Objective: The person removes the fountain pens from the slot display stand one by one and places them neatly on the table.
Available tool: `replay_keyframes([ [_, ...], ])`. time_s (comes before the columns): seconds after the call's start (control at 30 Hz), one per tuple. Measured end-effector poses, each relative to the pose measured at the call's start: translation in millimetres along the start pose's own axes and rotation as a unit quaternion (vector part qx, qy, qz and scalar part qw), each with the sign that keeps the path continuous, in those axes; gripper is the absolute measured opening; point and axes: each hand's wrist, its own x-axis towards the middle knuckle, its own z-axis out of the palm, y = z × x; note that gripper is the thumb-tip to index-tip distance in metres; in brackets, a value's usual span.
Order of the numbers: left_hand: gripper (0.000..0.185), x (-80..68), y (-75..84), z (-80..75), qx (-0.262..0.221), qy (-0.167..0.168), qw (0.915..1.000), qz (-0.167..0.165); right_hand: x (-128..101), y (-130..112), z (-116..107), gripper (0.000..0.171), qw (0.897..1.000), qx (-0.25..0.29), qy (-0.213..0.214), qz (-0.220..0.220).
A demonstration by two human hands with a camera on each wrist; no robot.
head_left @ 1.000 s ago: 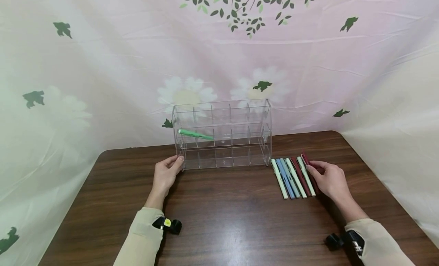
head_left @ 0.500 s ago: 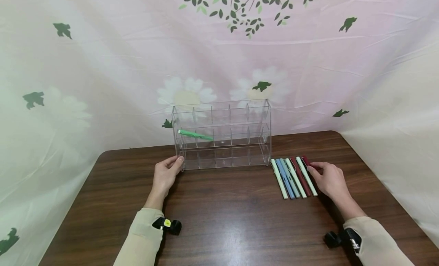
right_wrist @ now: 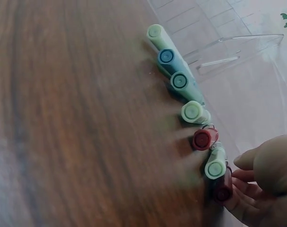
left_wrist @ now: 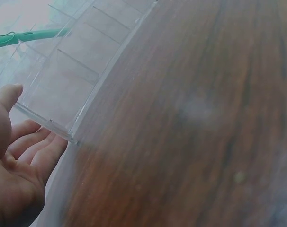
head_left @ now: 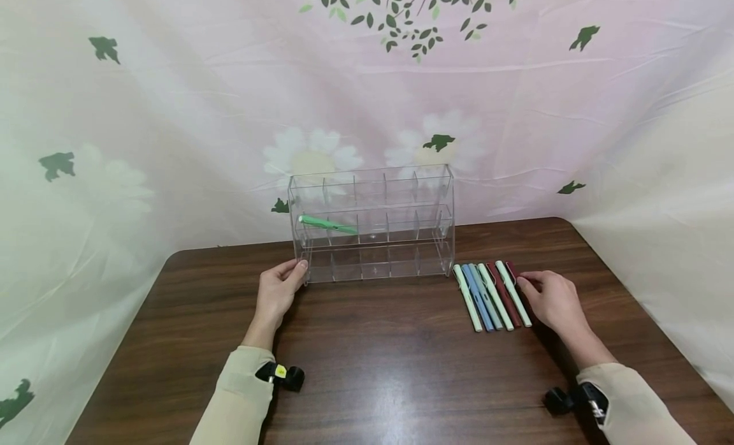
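Note:
A clear acrylic organizer (head_left: 401,193) with three tiers stands at the back of the brown table (head_left: 373,368). One green pen (head_left: 327,225) lies in its middle tier at the left. My left hand (head_left: 280,291) rests at the organizer's left front corner (left_wrist: 70,137), thumb touching it and fingers relaxed. To the right of the organizer lies a row of several pens (head_left: 493,295) in pale green, blue and dark red. My right hand (head_left: 549,299) is at the row's right end. Its fingers (right_wrist: 245,189) curl against the outermost dark red pen (right_wrist: 223,188), which is mostly hidden under the hand.
A flowered cloth (head_left: 367,101) hangs behind and along both sides of the table. Both forearms wear beige sleeves with a black wrist camera (head_left: 281,376). Bare wood stretches between the hands and toward the front edge.
The dark red pen under my right hand has swung from a slight tilt into line with the row, and the hand has shifted a little right. The left hand has not moved.

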Motion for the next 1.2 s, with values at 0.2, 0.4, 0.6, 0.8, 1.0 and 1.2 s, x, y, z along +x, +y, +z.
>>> replay_keyframes([
  [0.2,0.051,0.5,-0.8,-0.3,-0.007,0.0,1.0,-0.002,-1.7,-4.0,-3.8,0.031,1.0,0.007,0.018,-0.008],
  [0.4,0.05,-0.5,0.4,-0.1,-0.005,0.003,1.0,-0.008,-2.6,-10.5,-5.1,0.03,0.998,0.022,0.047,-0.021],
  [0.6,0.051,0.2,0.7,0.5,-0.001,0.004,1.0,-0.008,-2.9,-16.7,-5.2,0.025,0.995,0.038,0.084,-0.049],
  [0.8,0.052,0.0,-0.3,-0.2,0.004,0.005,0.9999,-0.008,-2.3,-22.8,-4.1,0.023,0.99,0.059,0.107,-0.064],
  [1.0,0.052,0.0,-0.2,0.0,0.009,0.005,0.9999,-0.006,-3.9,-33.2,-4.4,0.023,0.986,0.091,0.113,-0.077],
  [1.2,0.052,-1.2,-0.3,-0.8,0.019,0.005,0.9998,-0.003,-3.6,-47.8,-3.3,0.021,0.981,0.118,0.123,-0.095],
])
